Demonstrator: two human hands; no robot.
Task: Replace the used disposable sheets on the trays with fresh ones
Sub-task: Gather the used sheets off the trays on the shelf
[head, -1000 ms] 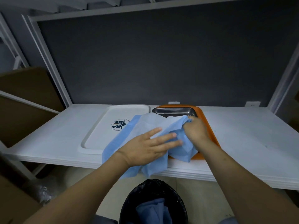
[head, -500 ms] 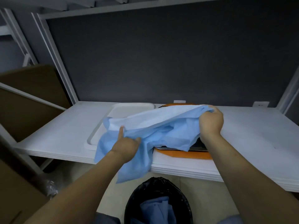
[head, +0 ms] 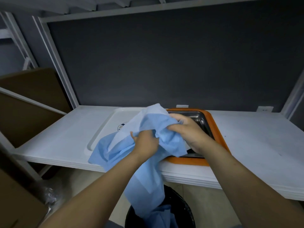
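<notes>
**Both hands are gripping a crumpled blue sheet above the bin**

The left hand is gripping the blue sheet, its fingers curled into the material and the thumb sticking up on the near side. The right hand is clutching the same sheet just beside it, with its fingers closed round a bunched fold. The two hands are nearly touching.

The sheet is being held up off the table, crumpled between the hands. One corner is standing up above them. A wide flap is drooping to the left over the near end of the white tray. A long tail is hanging down past the table edge into the mouth of the bin.

The white tray is lying on the left part of the table, and a dark round logo on it is peeking out from behind the sheet. Just to its right the orange tray is sitting with a metal tray inside it, and the right hand is hovering over the left part of the metal tray.

The bin, lined with a black bag, is standing on the floor below the table edge. A second blue sheet is lying crumpled inside it. Brown cardboard is leaning at the far left
</notes>
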